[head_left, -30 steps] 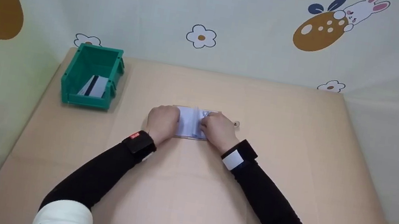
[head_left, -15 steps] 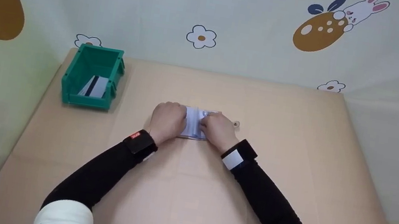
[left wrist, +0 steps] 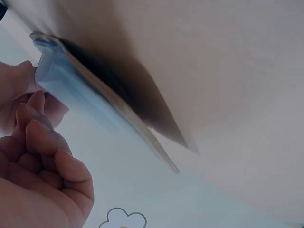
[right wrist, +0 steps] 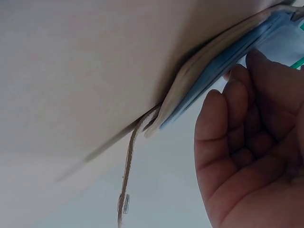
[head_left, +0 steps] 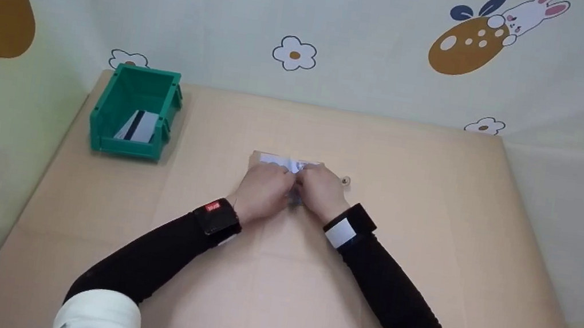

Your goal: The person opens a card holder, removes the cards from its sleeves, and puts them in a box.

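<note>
An open card holder (head_left: 275, 159) with clear plastic sleeves and a tan cover lies mid-table, mostly behind both hands in the head view. My right hand (head_left: 320, 192) pinches the raised clear sleeves (right wrist: 285, 40) with curled fingers. My left hand (head_left: 264, 190) is right beside it, its curled fingertips at the loose edge of the clear sleeve (left wrist: 66, 83); its thumb is hidden. In the left wrist view the fingertips of both hands nearly meet at that edge. A strap (right wrist: 127, 175) with a snap button (head_left: 346, 181) sticks out from the holder's right side.
A green bin (head_left: 126, 148) stands at the table's back left, with white cards (head_left: 145, 128) in it, one bearing a dark stripe. The beige tabletop (head_left: 307, 293) reaches to patterned cloth walls (head_left: 245, 12) at the back and sides.
My left hand has moved right, from the holder's left cover to its middle beside my right hand, uncovering the upper left corner. My right hand has stayed in place.
</note>
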Demonstrator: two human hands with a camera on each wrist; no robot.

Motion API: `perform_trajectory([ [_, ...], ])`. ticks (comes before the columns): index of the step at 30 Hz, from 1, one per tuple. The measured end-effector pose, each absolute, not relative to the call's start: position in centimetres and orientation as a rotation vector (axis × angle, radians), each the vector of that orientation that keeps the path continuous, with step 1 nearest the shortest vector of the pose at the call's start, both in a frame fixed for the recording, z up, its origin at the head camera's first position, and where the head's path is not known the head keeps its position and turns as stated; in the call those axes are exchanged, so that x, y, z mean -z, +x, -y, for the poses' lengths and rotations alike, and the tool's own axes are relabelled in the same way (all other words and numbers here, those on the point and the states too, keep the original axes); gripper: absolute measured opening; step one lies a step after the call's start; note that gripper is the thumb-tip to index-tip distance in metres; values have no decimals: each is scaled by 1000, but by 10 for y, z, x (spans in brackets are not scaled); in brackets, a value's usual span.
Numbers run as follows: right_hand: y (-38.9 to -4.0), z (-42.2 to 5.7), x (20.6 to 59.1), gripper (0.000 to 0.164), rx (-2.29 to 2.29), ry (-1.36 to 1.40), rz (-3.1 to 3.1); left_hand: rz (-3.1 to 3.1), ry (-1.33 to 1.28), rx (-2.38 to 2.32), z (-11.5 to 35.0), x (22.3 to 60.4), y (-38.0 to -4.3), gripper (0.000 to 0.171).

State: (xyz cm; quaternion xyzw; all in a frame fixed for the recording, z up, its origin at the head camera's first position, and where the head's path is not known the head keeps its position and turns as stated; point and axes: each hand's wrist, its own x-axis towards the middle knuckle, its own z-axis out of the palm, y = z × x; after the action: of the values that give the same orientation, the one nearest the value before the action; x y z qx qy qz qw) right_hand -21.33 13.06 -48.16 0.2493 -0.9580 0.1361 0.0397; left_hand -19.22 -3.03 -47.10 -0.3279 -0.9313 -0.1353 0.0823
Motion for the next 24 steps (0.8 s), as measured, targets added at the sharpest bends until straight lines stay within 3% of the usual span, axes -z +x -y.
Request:
perform_trajectory([
  [9, -214, -131, 481, 14, -426, 791, 2910, 2730, -1020, 283, 31, 473, -195, 9],
  [18, -213, -135, 482, 5, -397, 751, 2920, 2620, -1039, 247, 39, 475, -193, 10],
  [24, -213, -136, 481, 7, -410, 707, 2962, 2625, -982, 260, 48, 474, -189, 17],
])
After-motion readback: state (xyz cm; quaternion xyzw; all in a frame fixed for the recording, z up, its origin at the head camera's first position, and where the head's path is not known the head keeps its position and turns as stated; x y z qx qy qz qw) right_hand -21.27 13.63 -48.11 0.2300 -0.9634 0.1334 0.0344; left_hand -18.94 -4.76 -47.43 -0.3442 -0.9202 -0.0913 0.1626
